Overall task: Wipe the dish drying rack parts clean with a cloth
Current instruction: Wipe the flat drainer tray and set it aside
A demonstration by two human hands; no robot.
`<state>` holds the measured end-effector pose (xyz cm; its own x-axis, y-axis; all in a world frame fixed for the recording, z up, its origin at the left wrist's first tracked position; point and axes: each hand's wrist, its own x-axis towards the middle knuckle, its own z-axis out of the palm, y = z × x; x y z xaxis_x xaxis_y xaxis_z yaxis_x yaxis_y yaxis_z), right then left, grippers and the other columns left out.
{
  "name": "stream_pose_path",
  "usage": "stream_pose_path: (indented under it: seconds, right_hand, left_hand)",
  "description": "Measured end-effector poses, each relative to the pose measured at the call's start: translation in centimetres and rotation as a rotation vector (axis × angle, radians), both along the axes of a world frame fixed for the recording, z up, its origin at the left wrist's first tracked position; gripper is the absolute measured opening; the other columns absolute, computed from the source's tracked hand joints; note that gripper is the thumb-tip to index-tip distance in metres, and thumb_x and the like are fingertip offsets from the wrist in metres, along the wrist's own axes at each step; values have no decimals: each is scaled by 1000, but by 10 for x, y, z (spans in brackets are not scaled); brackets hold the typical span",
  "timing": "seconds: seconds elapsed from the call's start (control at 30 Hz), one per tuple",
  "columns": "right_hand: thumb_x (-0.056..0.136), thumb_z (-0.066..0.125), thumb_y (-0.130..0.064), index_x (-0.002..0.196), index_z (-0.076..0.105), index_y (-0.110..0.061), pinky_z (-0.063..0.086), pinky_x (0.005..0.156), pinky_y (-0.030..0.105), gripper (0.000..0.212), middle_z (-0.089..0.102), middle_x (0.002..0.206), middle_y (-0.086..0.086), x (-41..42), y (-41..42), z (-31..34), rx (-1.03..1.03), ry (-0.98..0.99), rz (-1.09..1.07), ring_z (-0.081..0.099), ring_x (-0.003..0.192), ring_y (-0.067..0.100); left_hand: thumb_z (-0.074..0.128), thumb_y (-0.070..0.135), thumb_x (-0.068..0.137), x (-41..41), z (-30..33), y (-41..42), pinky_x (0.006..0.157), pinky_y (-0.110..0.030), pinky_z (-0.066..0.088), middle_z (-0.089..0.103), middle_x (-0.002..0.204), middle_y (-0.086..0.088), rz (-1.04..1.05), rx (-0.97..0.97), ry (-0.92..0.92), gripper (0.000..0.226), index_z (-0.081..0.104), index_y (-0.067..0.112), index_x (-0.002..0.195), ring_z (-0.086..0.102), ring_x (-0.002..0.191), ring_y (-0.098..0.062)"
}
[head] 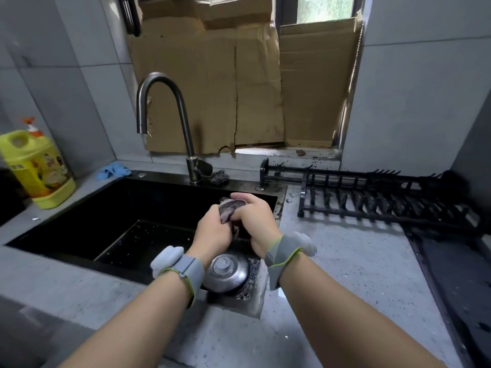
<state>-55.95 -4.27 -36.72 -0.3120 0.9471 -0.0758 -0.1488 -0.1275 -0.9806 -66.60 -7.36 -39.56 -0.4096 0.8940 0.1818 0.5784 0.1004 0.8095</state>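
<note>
Over the right part of the black sink (79,221), my left hand (212,232) and my right hand (256,221) both grip a bunched grey-purple cloth (229,209) between them. The cloth is mostly hidden by my fingers. The black dish drying rack (372,203) lies flat on the counter to the right of the sink, untouched. A flat black tray part (457,274) lies on the counter in front of the rack, at the right edge.
A dark gooseneck faucet (183,115) stands behind the sink, with a steel wool ball (220,177) beside it. A metal drain cover (228,272) sits under my wrists. A yellow detergent jug (37,168) and blue gloves (113,171) are at the left. Cardboard (225,88) covers the window.
</note>
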Motion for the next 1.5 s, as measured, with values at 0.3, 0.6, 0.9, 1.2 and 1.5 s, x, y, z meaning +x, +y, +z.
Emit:
stream_pose_path:
  seconds: [0.3,0.6,0.9,1.2,1.5]
  right_hand:
    - [91,45,14,121,59,3,46,56,29,35,58,83,14,-13,0,-9,-427,379,-205,57,68,23]
    - [85,33,17,89,68,-3,52,60,30,41,66,83,14,-46,-14,-13,-487,528,-275,62,70,26]
    - [86,26,9,67,43,-5,28,49,25,30,32,48,4,-46,14,-8,-622,658,-430,29,45,16]
    - [85,34,6,62,34,-12,19,38,14,28,24,37,-6,-57,31,-25,-722,591,-394,16,28,12]
    - [79,32,7,60,23,-20,15,41,20,34,17,47,-1,-62,35,-31,-627,512,-317,11,36,14]
  left_hand:
    - [60,18,84,10,-12,-9,93,-42,44,45,119,-4,-253,-104,372,47,42,19,128,48,109,-24]
    - [42,71,74,8,-9,-6,95,-48,55,72,111,-9,161,-137,-714,68,67,21,111,69,101,-29]
    - [25,26,102,-9,-13,9,76,-38,37,63,109,-21,164,-304,143,35,47,13,78,53,96,-39]
    - [35,12,104,-8,-32,15,78,-40,40,60,119,-30,179,-311,-121,14,46,3,104,55,112,-42]
    - [31,31,98,-7,-25,10,44,-25,29,47,51,-3,238,-288,-476,39,56,9,78,40,42,-20]
